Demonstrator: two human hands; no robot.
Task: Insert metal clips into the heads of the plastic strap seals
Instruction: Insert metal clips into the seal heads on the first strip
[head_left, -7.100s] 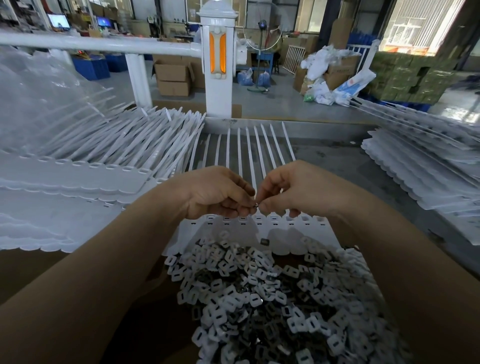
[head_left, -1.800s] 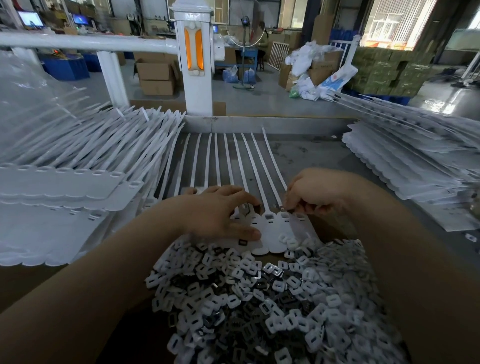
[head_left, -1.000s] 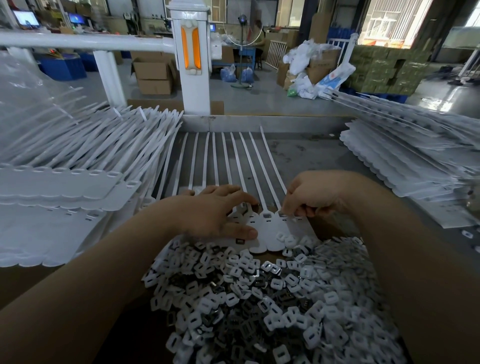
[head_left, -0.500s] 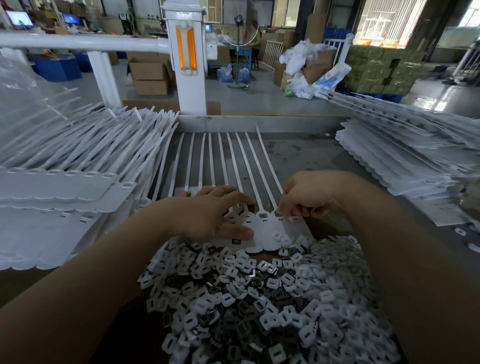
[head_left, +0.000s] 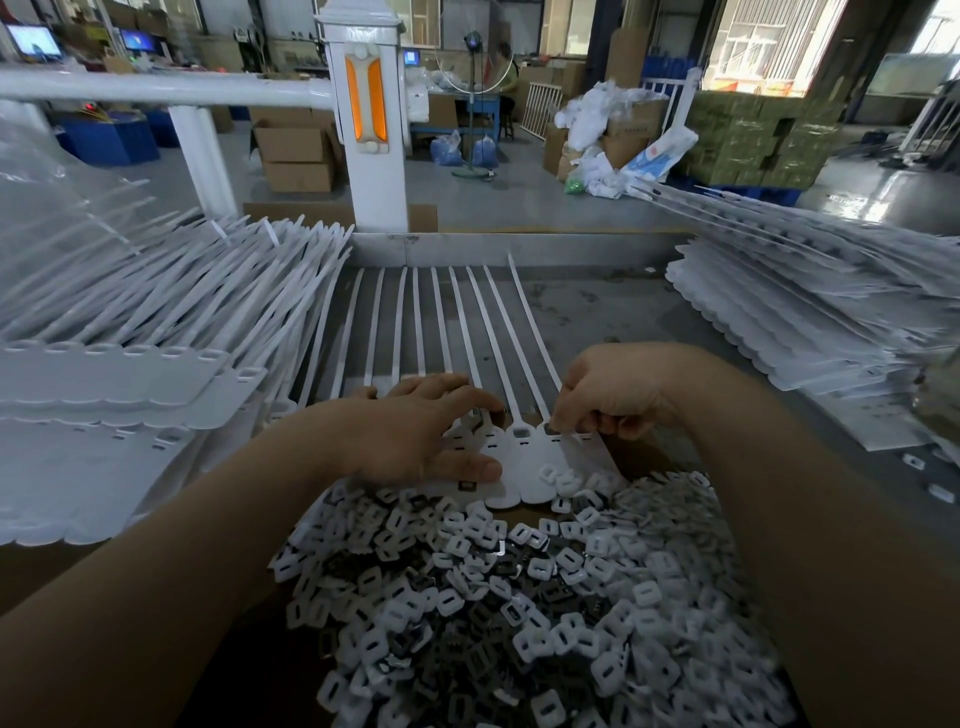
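Head view: clip pile (head_left: 524, 613) nearest. Just beyond it, left hand (head_left: 415, 436) presses flat, fingers straight, on strap seal sheet (head_left: 514, 467); right hand (head_left: 613, 395) pinches a clip, barely visible, at a seal head. Straps (head_left: 457, 322) run beyond over tabletop (head_left: 613, 312).

I see matt white plastic strap seals (head_left: 524, 457) with smooth flat heads, lying on a dull grey metal table (head_left: 613, 306) that looks scuffed. The loose heap of small clips (head_left: 519, 597) mixes shiny grey metal pieces with matt white plastic ones. Brown cardboard boxes (head_left: 296, 150) look rough.
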